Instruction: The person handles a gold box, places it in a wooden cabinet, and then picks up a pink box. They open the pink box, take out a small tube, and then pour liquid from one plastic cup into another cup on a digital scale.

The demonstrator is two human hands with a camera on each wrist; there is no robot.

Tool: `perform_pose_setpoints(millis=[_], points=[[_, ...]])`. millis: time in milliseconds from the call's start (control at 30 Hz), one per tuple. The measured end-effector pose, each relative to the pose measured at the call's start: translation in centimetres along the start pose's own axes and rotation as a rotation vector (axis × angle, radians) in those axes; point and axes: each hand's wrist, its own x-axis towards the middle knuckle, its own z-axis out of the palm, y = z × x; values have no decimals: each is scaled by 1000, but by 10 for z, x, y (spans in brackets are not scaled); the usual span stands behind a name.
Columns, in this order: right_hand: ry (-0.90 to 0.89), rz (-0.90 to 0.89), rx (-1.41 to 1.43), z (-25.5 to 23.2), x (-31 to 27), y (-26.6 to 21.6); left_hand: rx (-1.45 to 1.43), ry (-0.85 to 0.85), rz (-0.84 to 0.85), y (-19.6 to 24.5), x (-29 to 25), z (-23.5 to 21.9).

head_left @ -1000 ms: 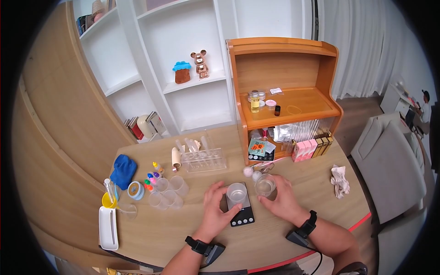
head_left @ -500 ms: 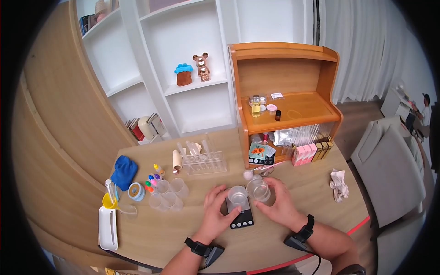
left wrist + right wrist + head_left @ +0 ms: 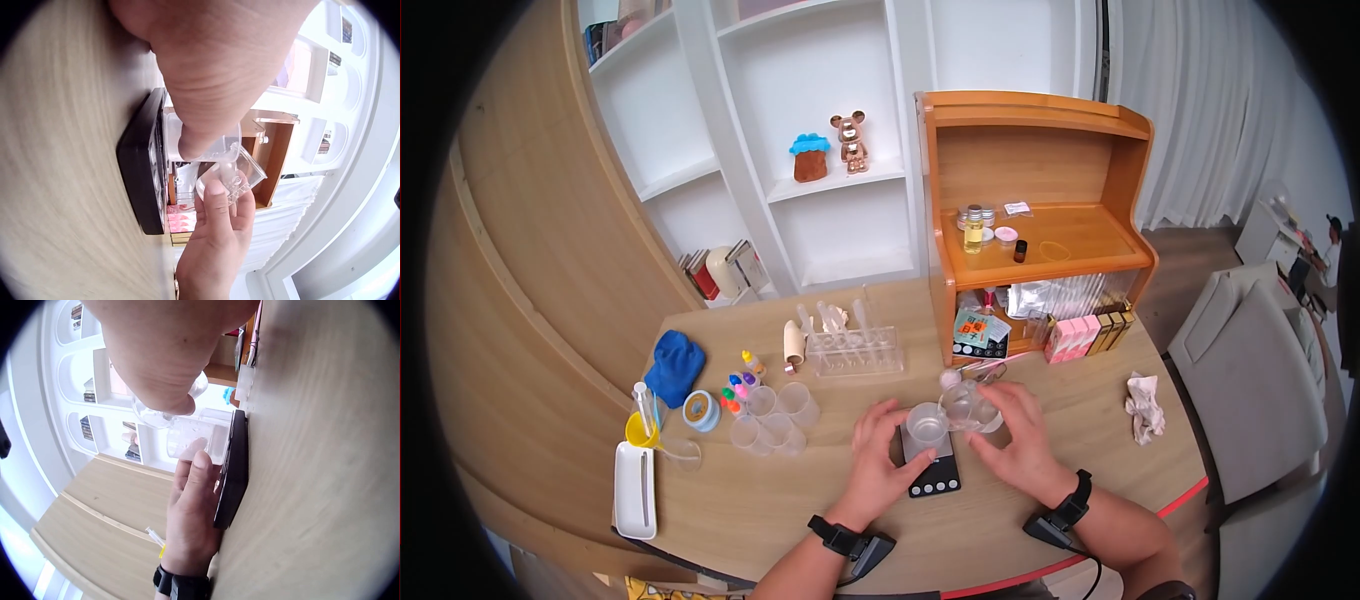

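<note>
A small black digital scale (image 3: 935, 478) lies on the table with a translucent plastic cup (image 3: 927, 428) standing upright on it. My left hand (image 3: 882, 458) holds this cup around its sides, thumb in front and fingers behind. In my right hand (image 3: 1028, 450) is a clear cup (image 3: 970, 406), gripped between thumb and fingers and tilted left, its lip right at the rim of the cup on the scale. Clear liquid (image 3: 230, 177) shows near the tilted lip in the left wrist view. The right wrist view shows the left thumb (image 3: 201, 461) against the standing cup.
Behind the scale stand a clear test-tube rack (image 3: 855, 353) and a wooden shelf unit (image 3: 1040, 265). Several plastic cups (image 3: 798, 405) and small coloured bottles (image 3: 740, 385) are at the left, beyond them a white tray (image 3: 635, 490). A crumpled tissue (image 3: 1143, 408) lies at the right.
My right hand has brought the clear cup left toward the cup on the scale and tipped it over the rim. My left hand stays around the standing cup.
</note>
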Motion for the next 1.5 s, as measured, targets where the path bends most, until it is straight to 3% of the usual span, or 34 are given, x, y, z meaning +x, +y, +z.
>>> perform_pose_setpoints(millis=[933,1200,1500], points=[[-15,3,-26,-3,2,-1,14,2,30,-3,0,1],[-117,287,18,4,-11,19,28,-8,24,0,0,-2],[-96,260,6,1,-11,21,-43,25,32,0,0,0]])
